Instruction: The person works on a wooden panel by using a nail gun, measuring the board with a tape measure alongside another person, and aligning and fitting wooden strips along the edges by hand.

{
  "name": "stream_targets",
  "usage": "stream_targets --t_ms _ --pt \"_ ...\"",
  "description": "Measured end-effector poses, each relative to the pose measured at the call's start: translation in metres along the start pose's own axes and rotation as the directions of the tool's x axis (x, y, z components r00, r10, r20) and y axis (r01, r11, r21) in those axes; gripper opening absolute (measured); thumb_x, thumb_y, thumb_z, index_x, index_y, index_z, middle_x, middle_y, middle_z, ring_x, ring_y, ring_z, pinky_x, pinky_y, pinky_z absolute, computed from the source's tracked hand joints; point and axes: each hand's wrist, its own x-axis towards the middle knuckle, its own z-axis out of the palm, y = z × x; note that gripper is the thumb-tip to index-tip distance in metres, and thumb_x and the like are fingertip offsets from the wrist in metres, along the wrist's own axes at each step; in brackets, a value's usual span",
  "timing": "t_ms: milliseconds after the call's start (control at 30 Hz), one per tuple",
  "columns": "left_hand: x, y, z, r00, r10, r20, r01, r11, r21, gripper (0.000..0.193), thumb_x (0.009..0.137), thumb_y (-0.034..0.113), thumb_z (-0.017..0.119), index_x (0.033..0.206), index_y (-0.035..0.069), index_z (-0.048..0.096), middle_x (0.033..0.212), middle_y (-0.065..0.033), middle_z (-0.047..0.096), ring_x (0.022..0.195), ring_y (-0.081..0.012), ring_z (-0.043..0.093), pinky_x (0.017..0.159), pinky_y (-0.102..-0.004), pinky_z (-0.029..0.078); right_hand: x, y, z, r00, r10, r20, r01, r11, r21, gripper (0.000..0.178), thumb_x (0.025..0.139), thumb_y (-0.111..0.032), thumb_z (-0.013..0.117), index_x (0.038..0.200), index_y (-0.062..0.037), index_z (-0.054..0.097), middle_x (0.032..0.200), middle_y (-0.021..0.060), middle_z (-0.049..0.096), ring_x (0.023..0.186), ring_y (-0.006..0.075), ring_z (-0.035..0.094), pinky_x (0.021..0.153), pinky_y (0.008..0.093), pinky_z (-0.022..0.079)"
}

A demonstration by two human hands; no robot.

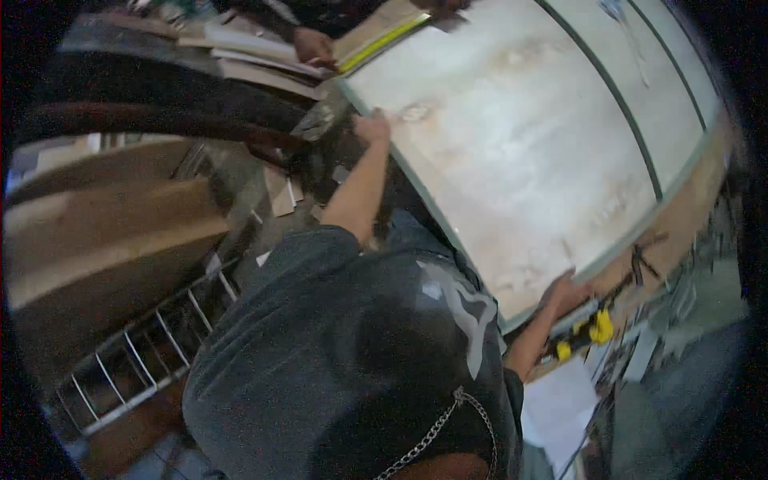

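"What are the hands doing?"
"The left hand (370, 128) is closing around the near-left edge of the panel (512, 152). The right hand (566, 294) is touching its right edge, fingers partly bent; blur is hiding whether it's gripping."
"What's risky?"
"Uneven pulling could be swinging it into the co-worker's hand (314, 46), far left, or the yellow tool (600, 326), near right."
"Where's it pointing?"
"It's lying over the tabletop (690, 198), its long axis seemingly running near-left to far-right."

Dark grey T-shirt (288, 328) — short sleeves (336, 240), pale curving print (474, 324) — silver-coloured link chain (433, 433), ungloved hands (372, 128)
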Motion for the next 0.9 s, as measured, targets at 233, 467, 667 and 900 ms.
stream_targets --t_ms 233,467,667,900 --pt "0.006 0.021 -0.073 0.976 -0.213 0.056 0.216 0.974 -0.062 0.055 0.077 0.032 0.055 0.116 -0.005 0.039 0.108 -0.0253 0.051 0.098 -0.0381 0.052 0.084 -0.0454 0.042 0.002 -0.028 0.003 0.998 0.060 -0.008 -0.060 0.995 0.081 0.051 0.075 -0.028 0.057 0.111 0.0063 0.045 0.110 0.0244 0.044 0.103 0.0399 0.041 0.085 0.0491 0.036" --pt "0.003 0.037 -0.076 0.973 -0.211 0.091 0.212 0.977 0.008 0.058 0.077 0.036 0.052 0.118 -0.003 0.039 0.104 -0.0255 0.053 0.094 -0.0384 0.055 0.079 -0.0463 0.044 0.012 -0.001 0.035 0.992 -0.009 -0.124 -0.001 0.997 -0.081 0.050 0.075 -0.024 0.055 0.117 0.0003 0.042 0.115 0.0215 0.042 0.107 0.0361 0.040 0.088 0.0485 0.033" --pt "0.003 0.031 -0.066 0.990 -0.140 -0.009 0.140 0.990 0.009 0.052 0.076 0.036 0.053 0.109 -0.004 0.044 0.094 -0.0241 0.058 0.087 -0.0394 0.057 0.077 -0.0463 0.045 0.012 0.011 0.043 0.986 -0.025 -0.163 0.018 0.999 -0.043 0.048 0.078 -0.028 0.052 0.117 -0.0015 0.043 0.118 0.0184 0.043 0.109 0.0348 0.040 0.088 0.0488 0.033" --pt "-0.002 0.036 -0.074 0.987 -0.161 0.004 0.161 0.987 0.018 0.050 0.076 0.035 0.052 0.106 -0.004 0.046 0.095 -0.0264 0.057 0.089 -0.0402 0.056 0.078 -0.0462 0.044 0.011 0.020 0.047 0.996 -0.022 -0.083 0.021 1.000 -0.008 0.048 0.080 -0.032 0.048 0.116 -0.0012 0.044 0.115 0.0188 0.046 0.109 0.0343 0.041 0.087 0.0499 0.033"
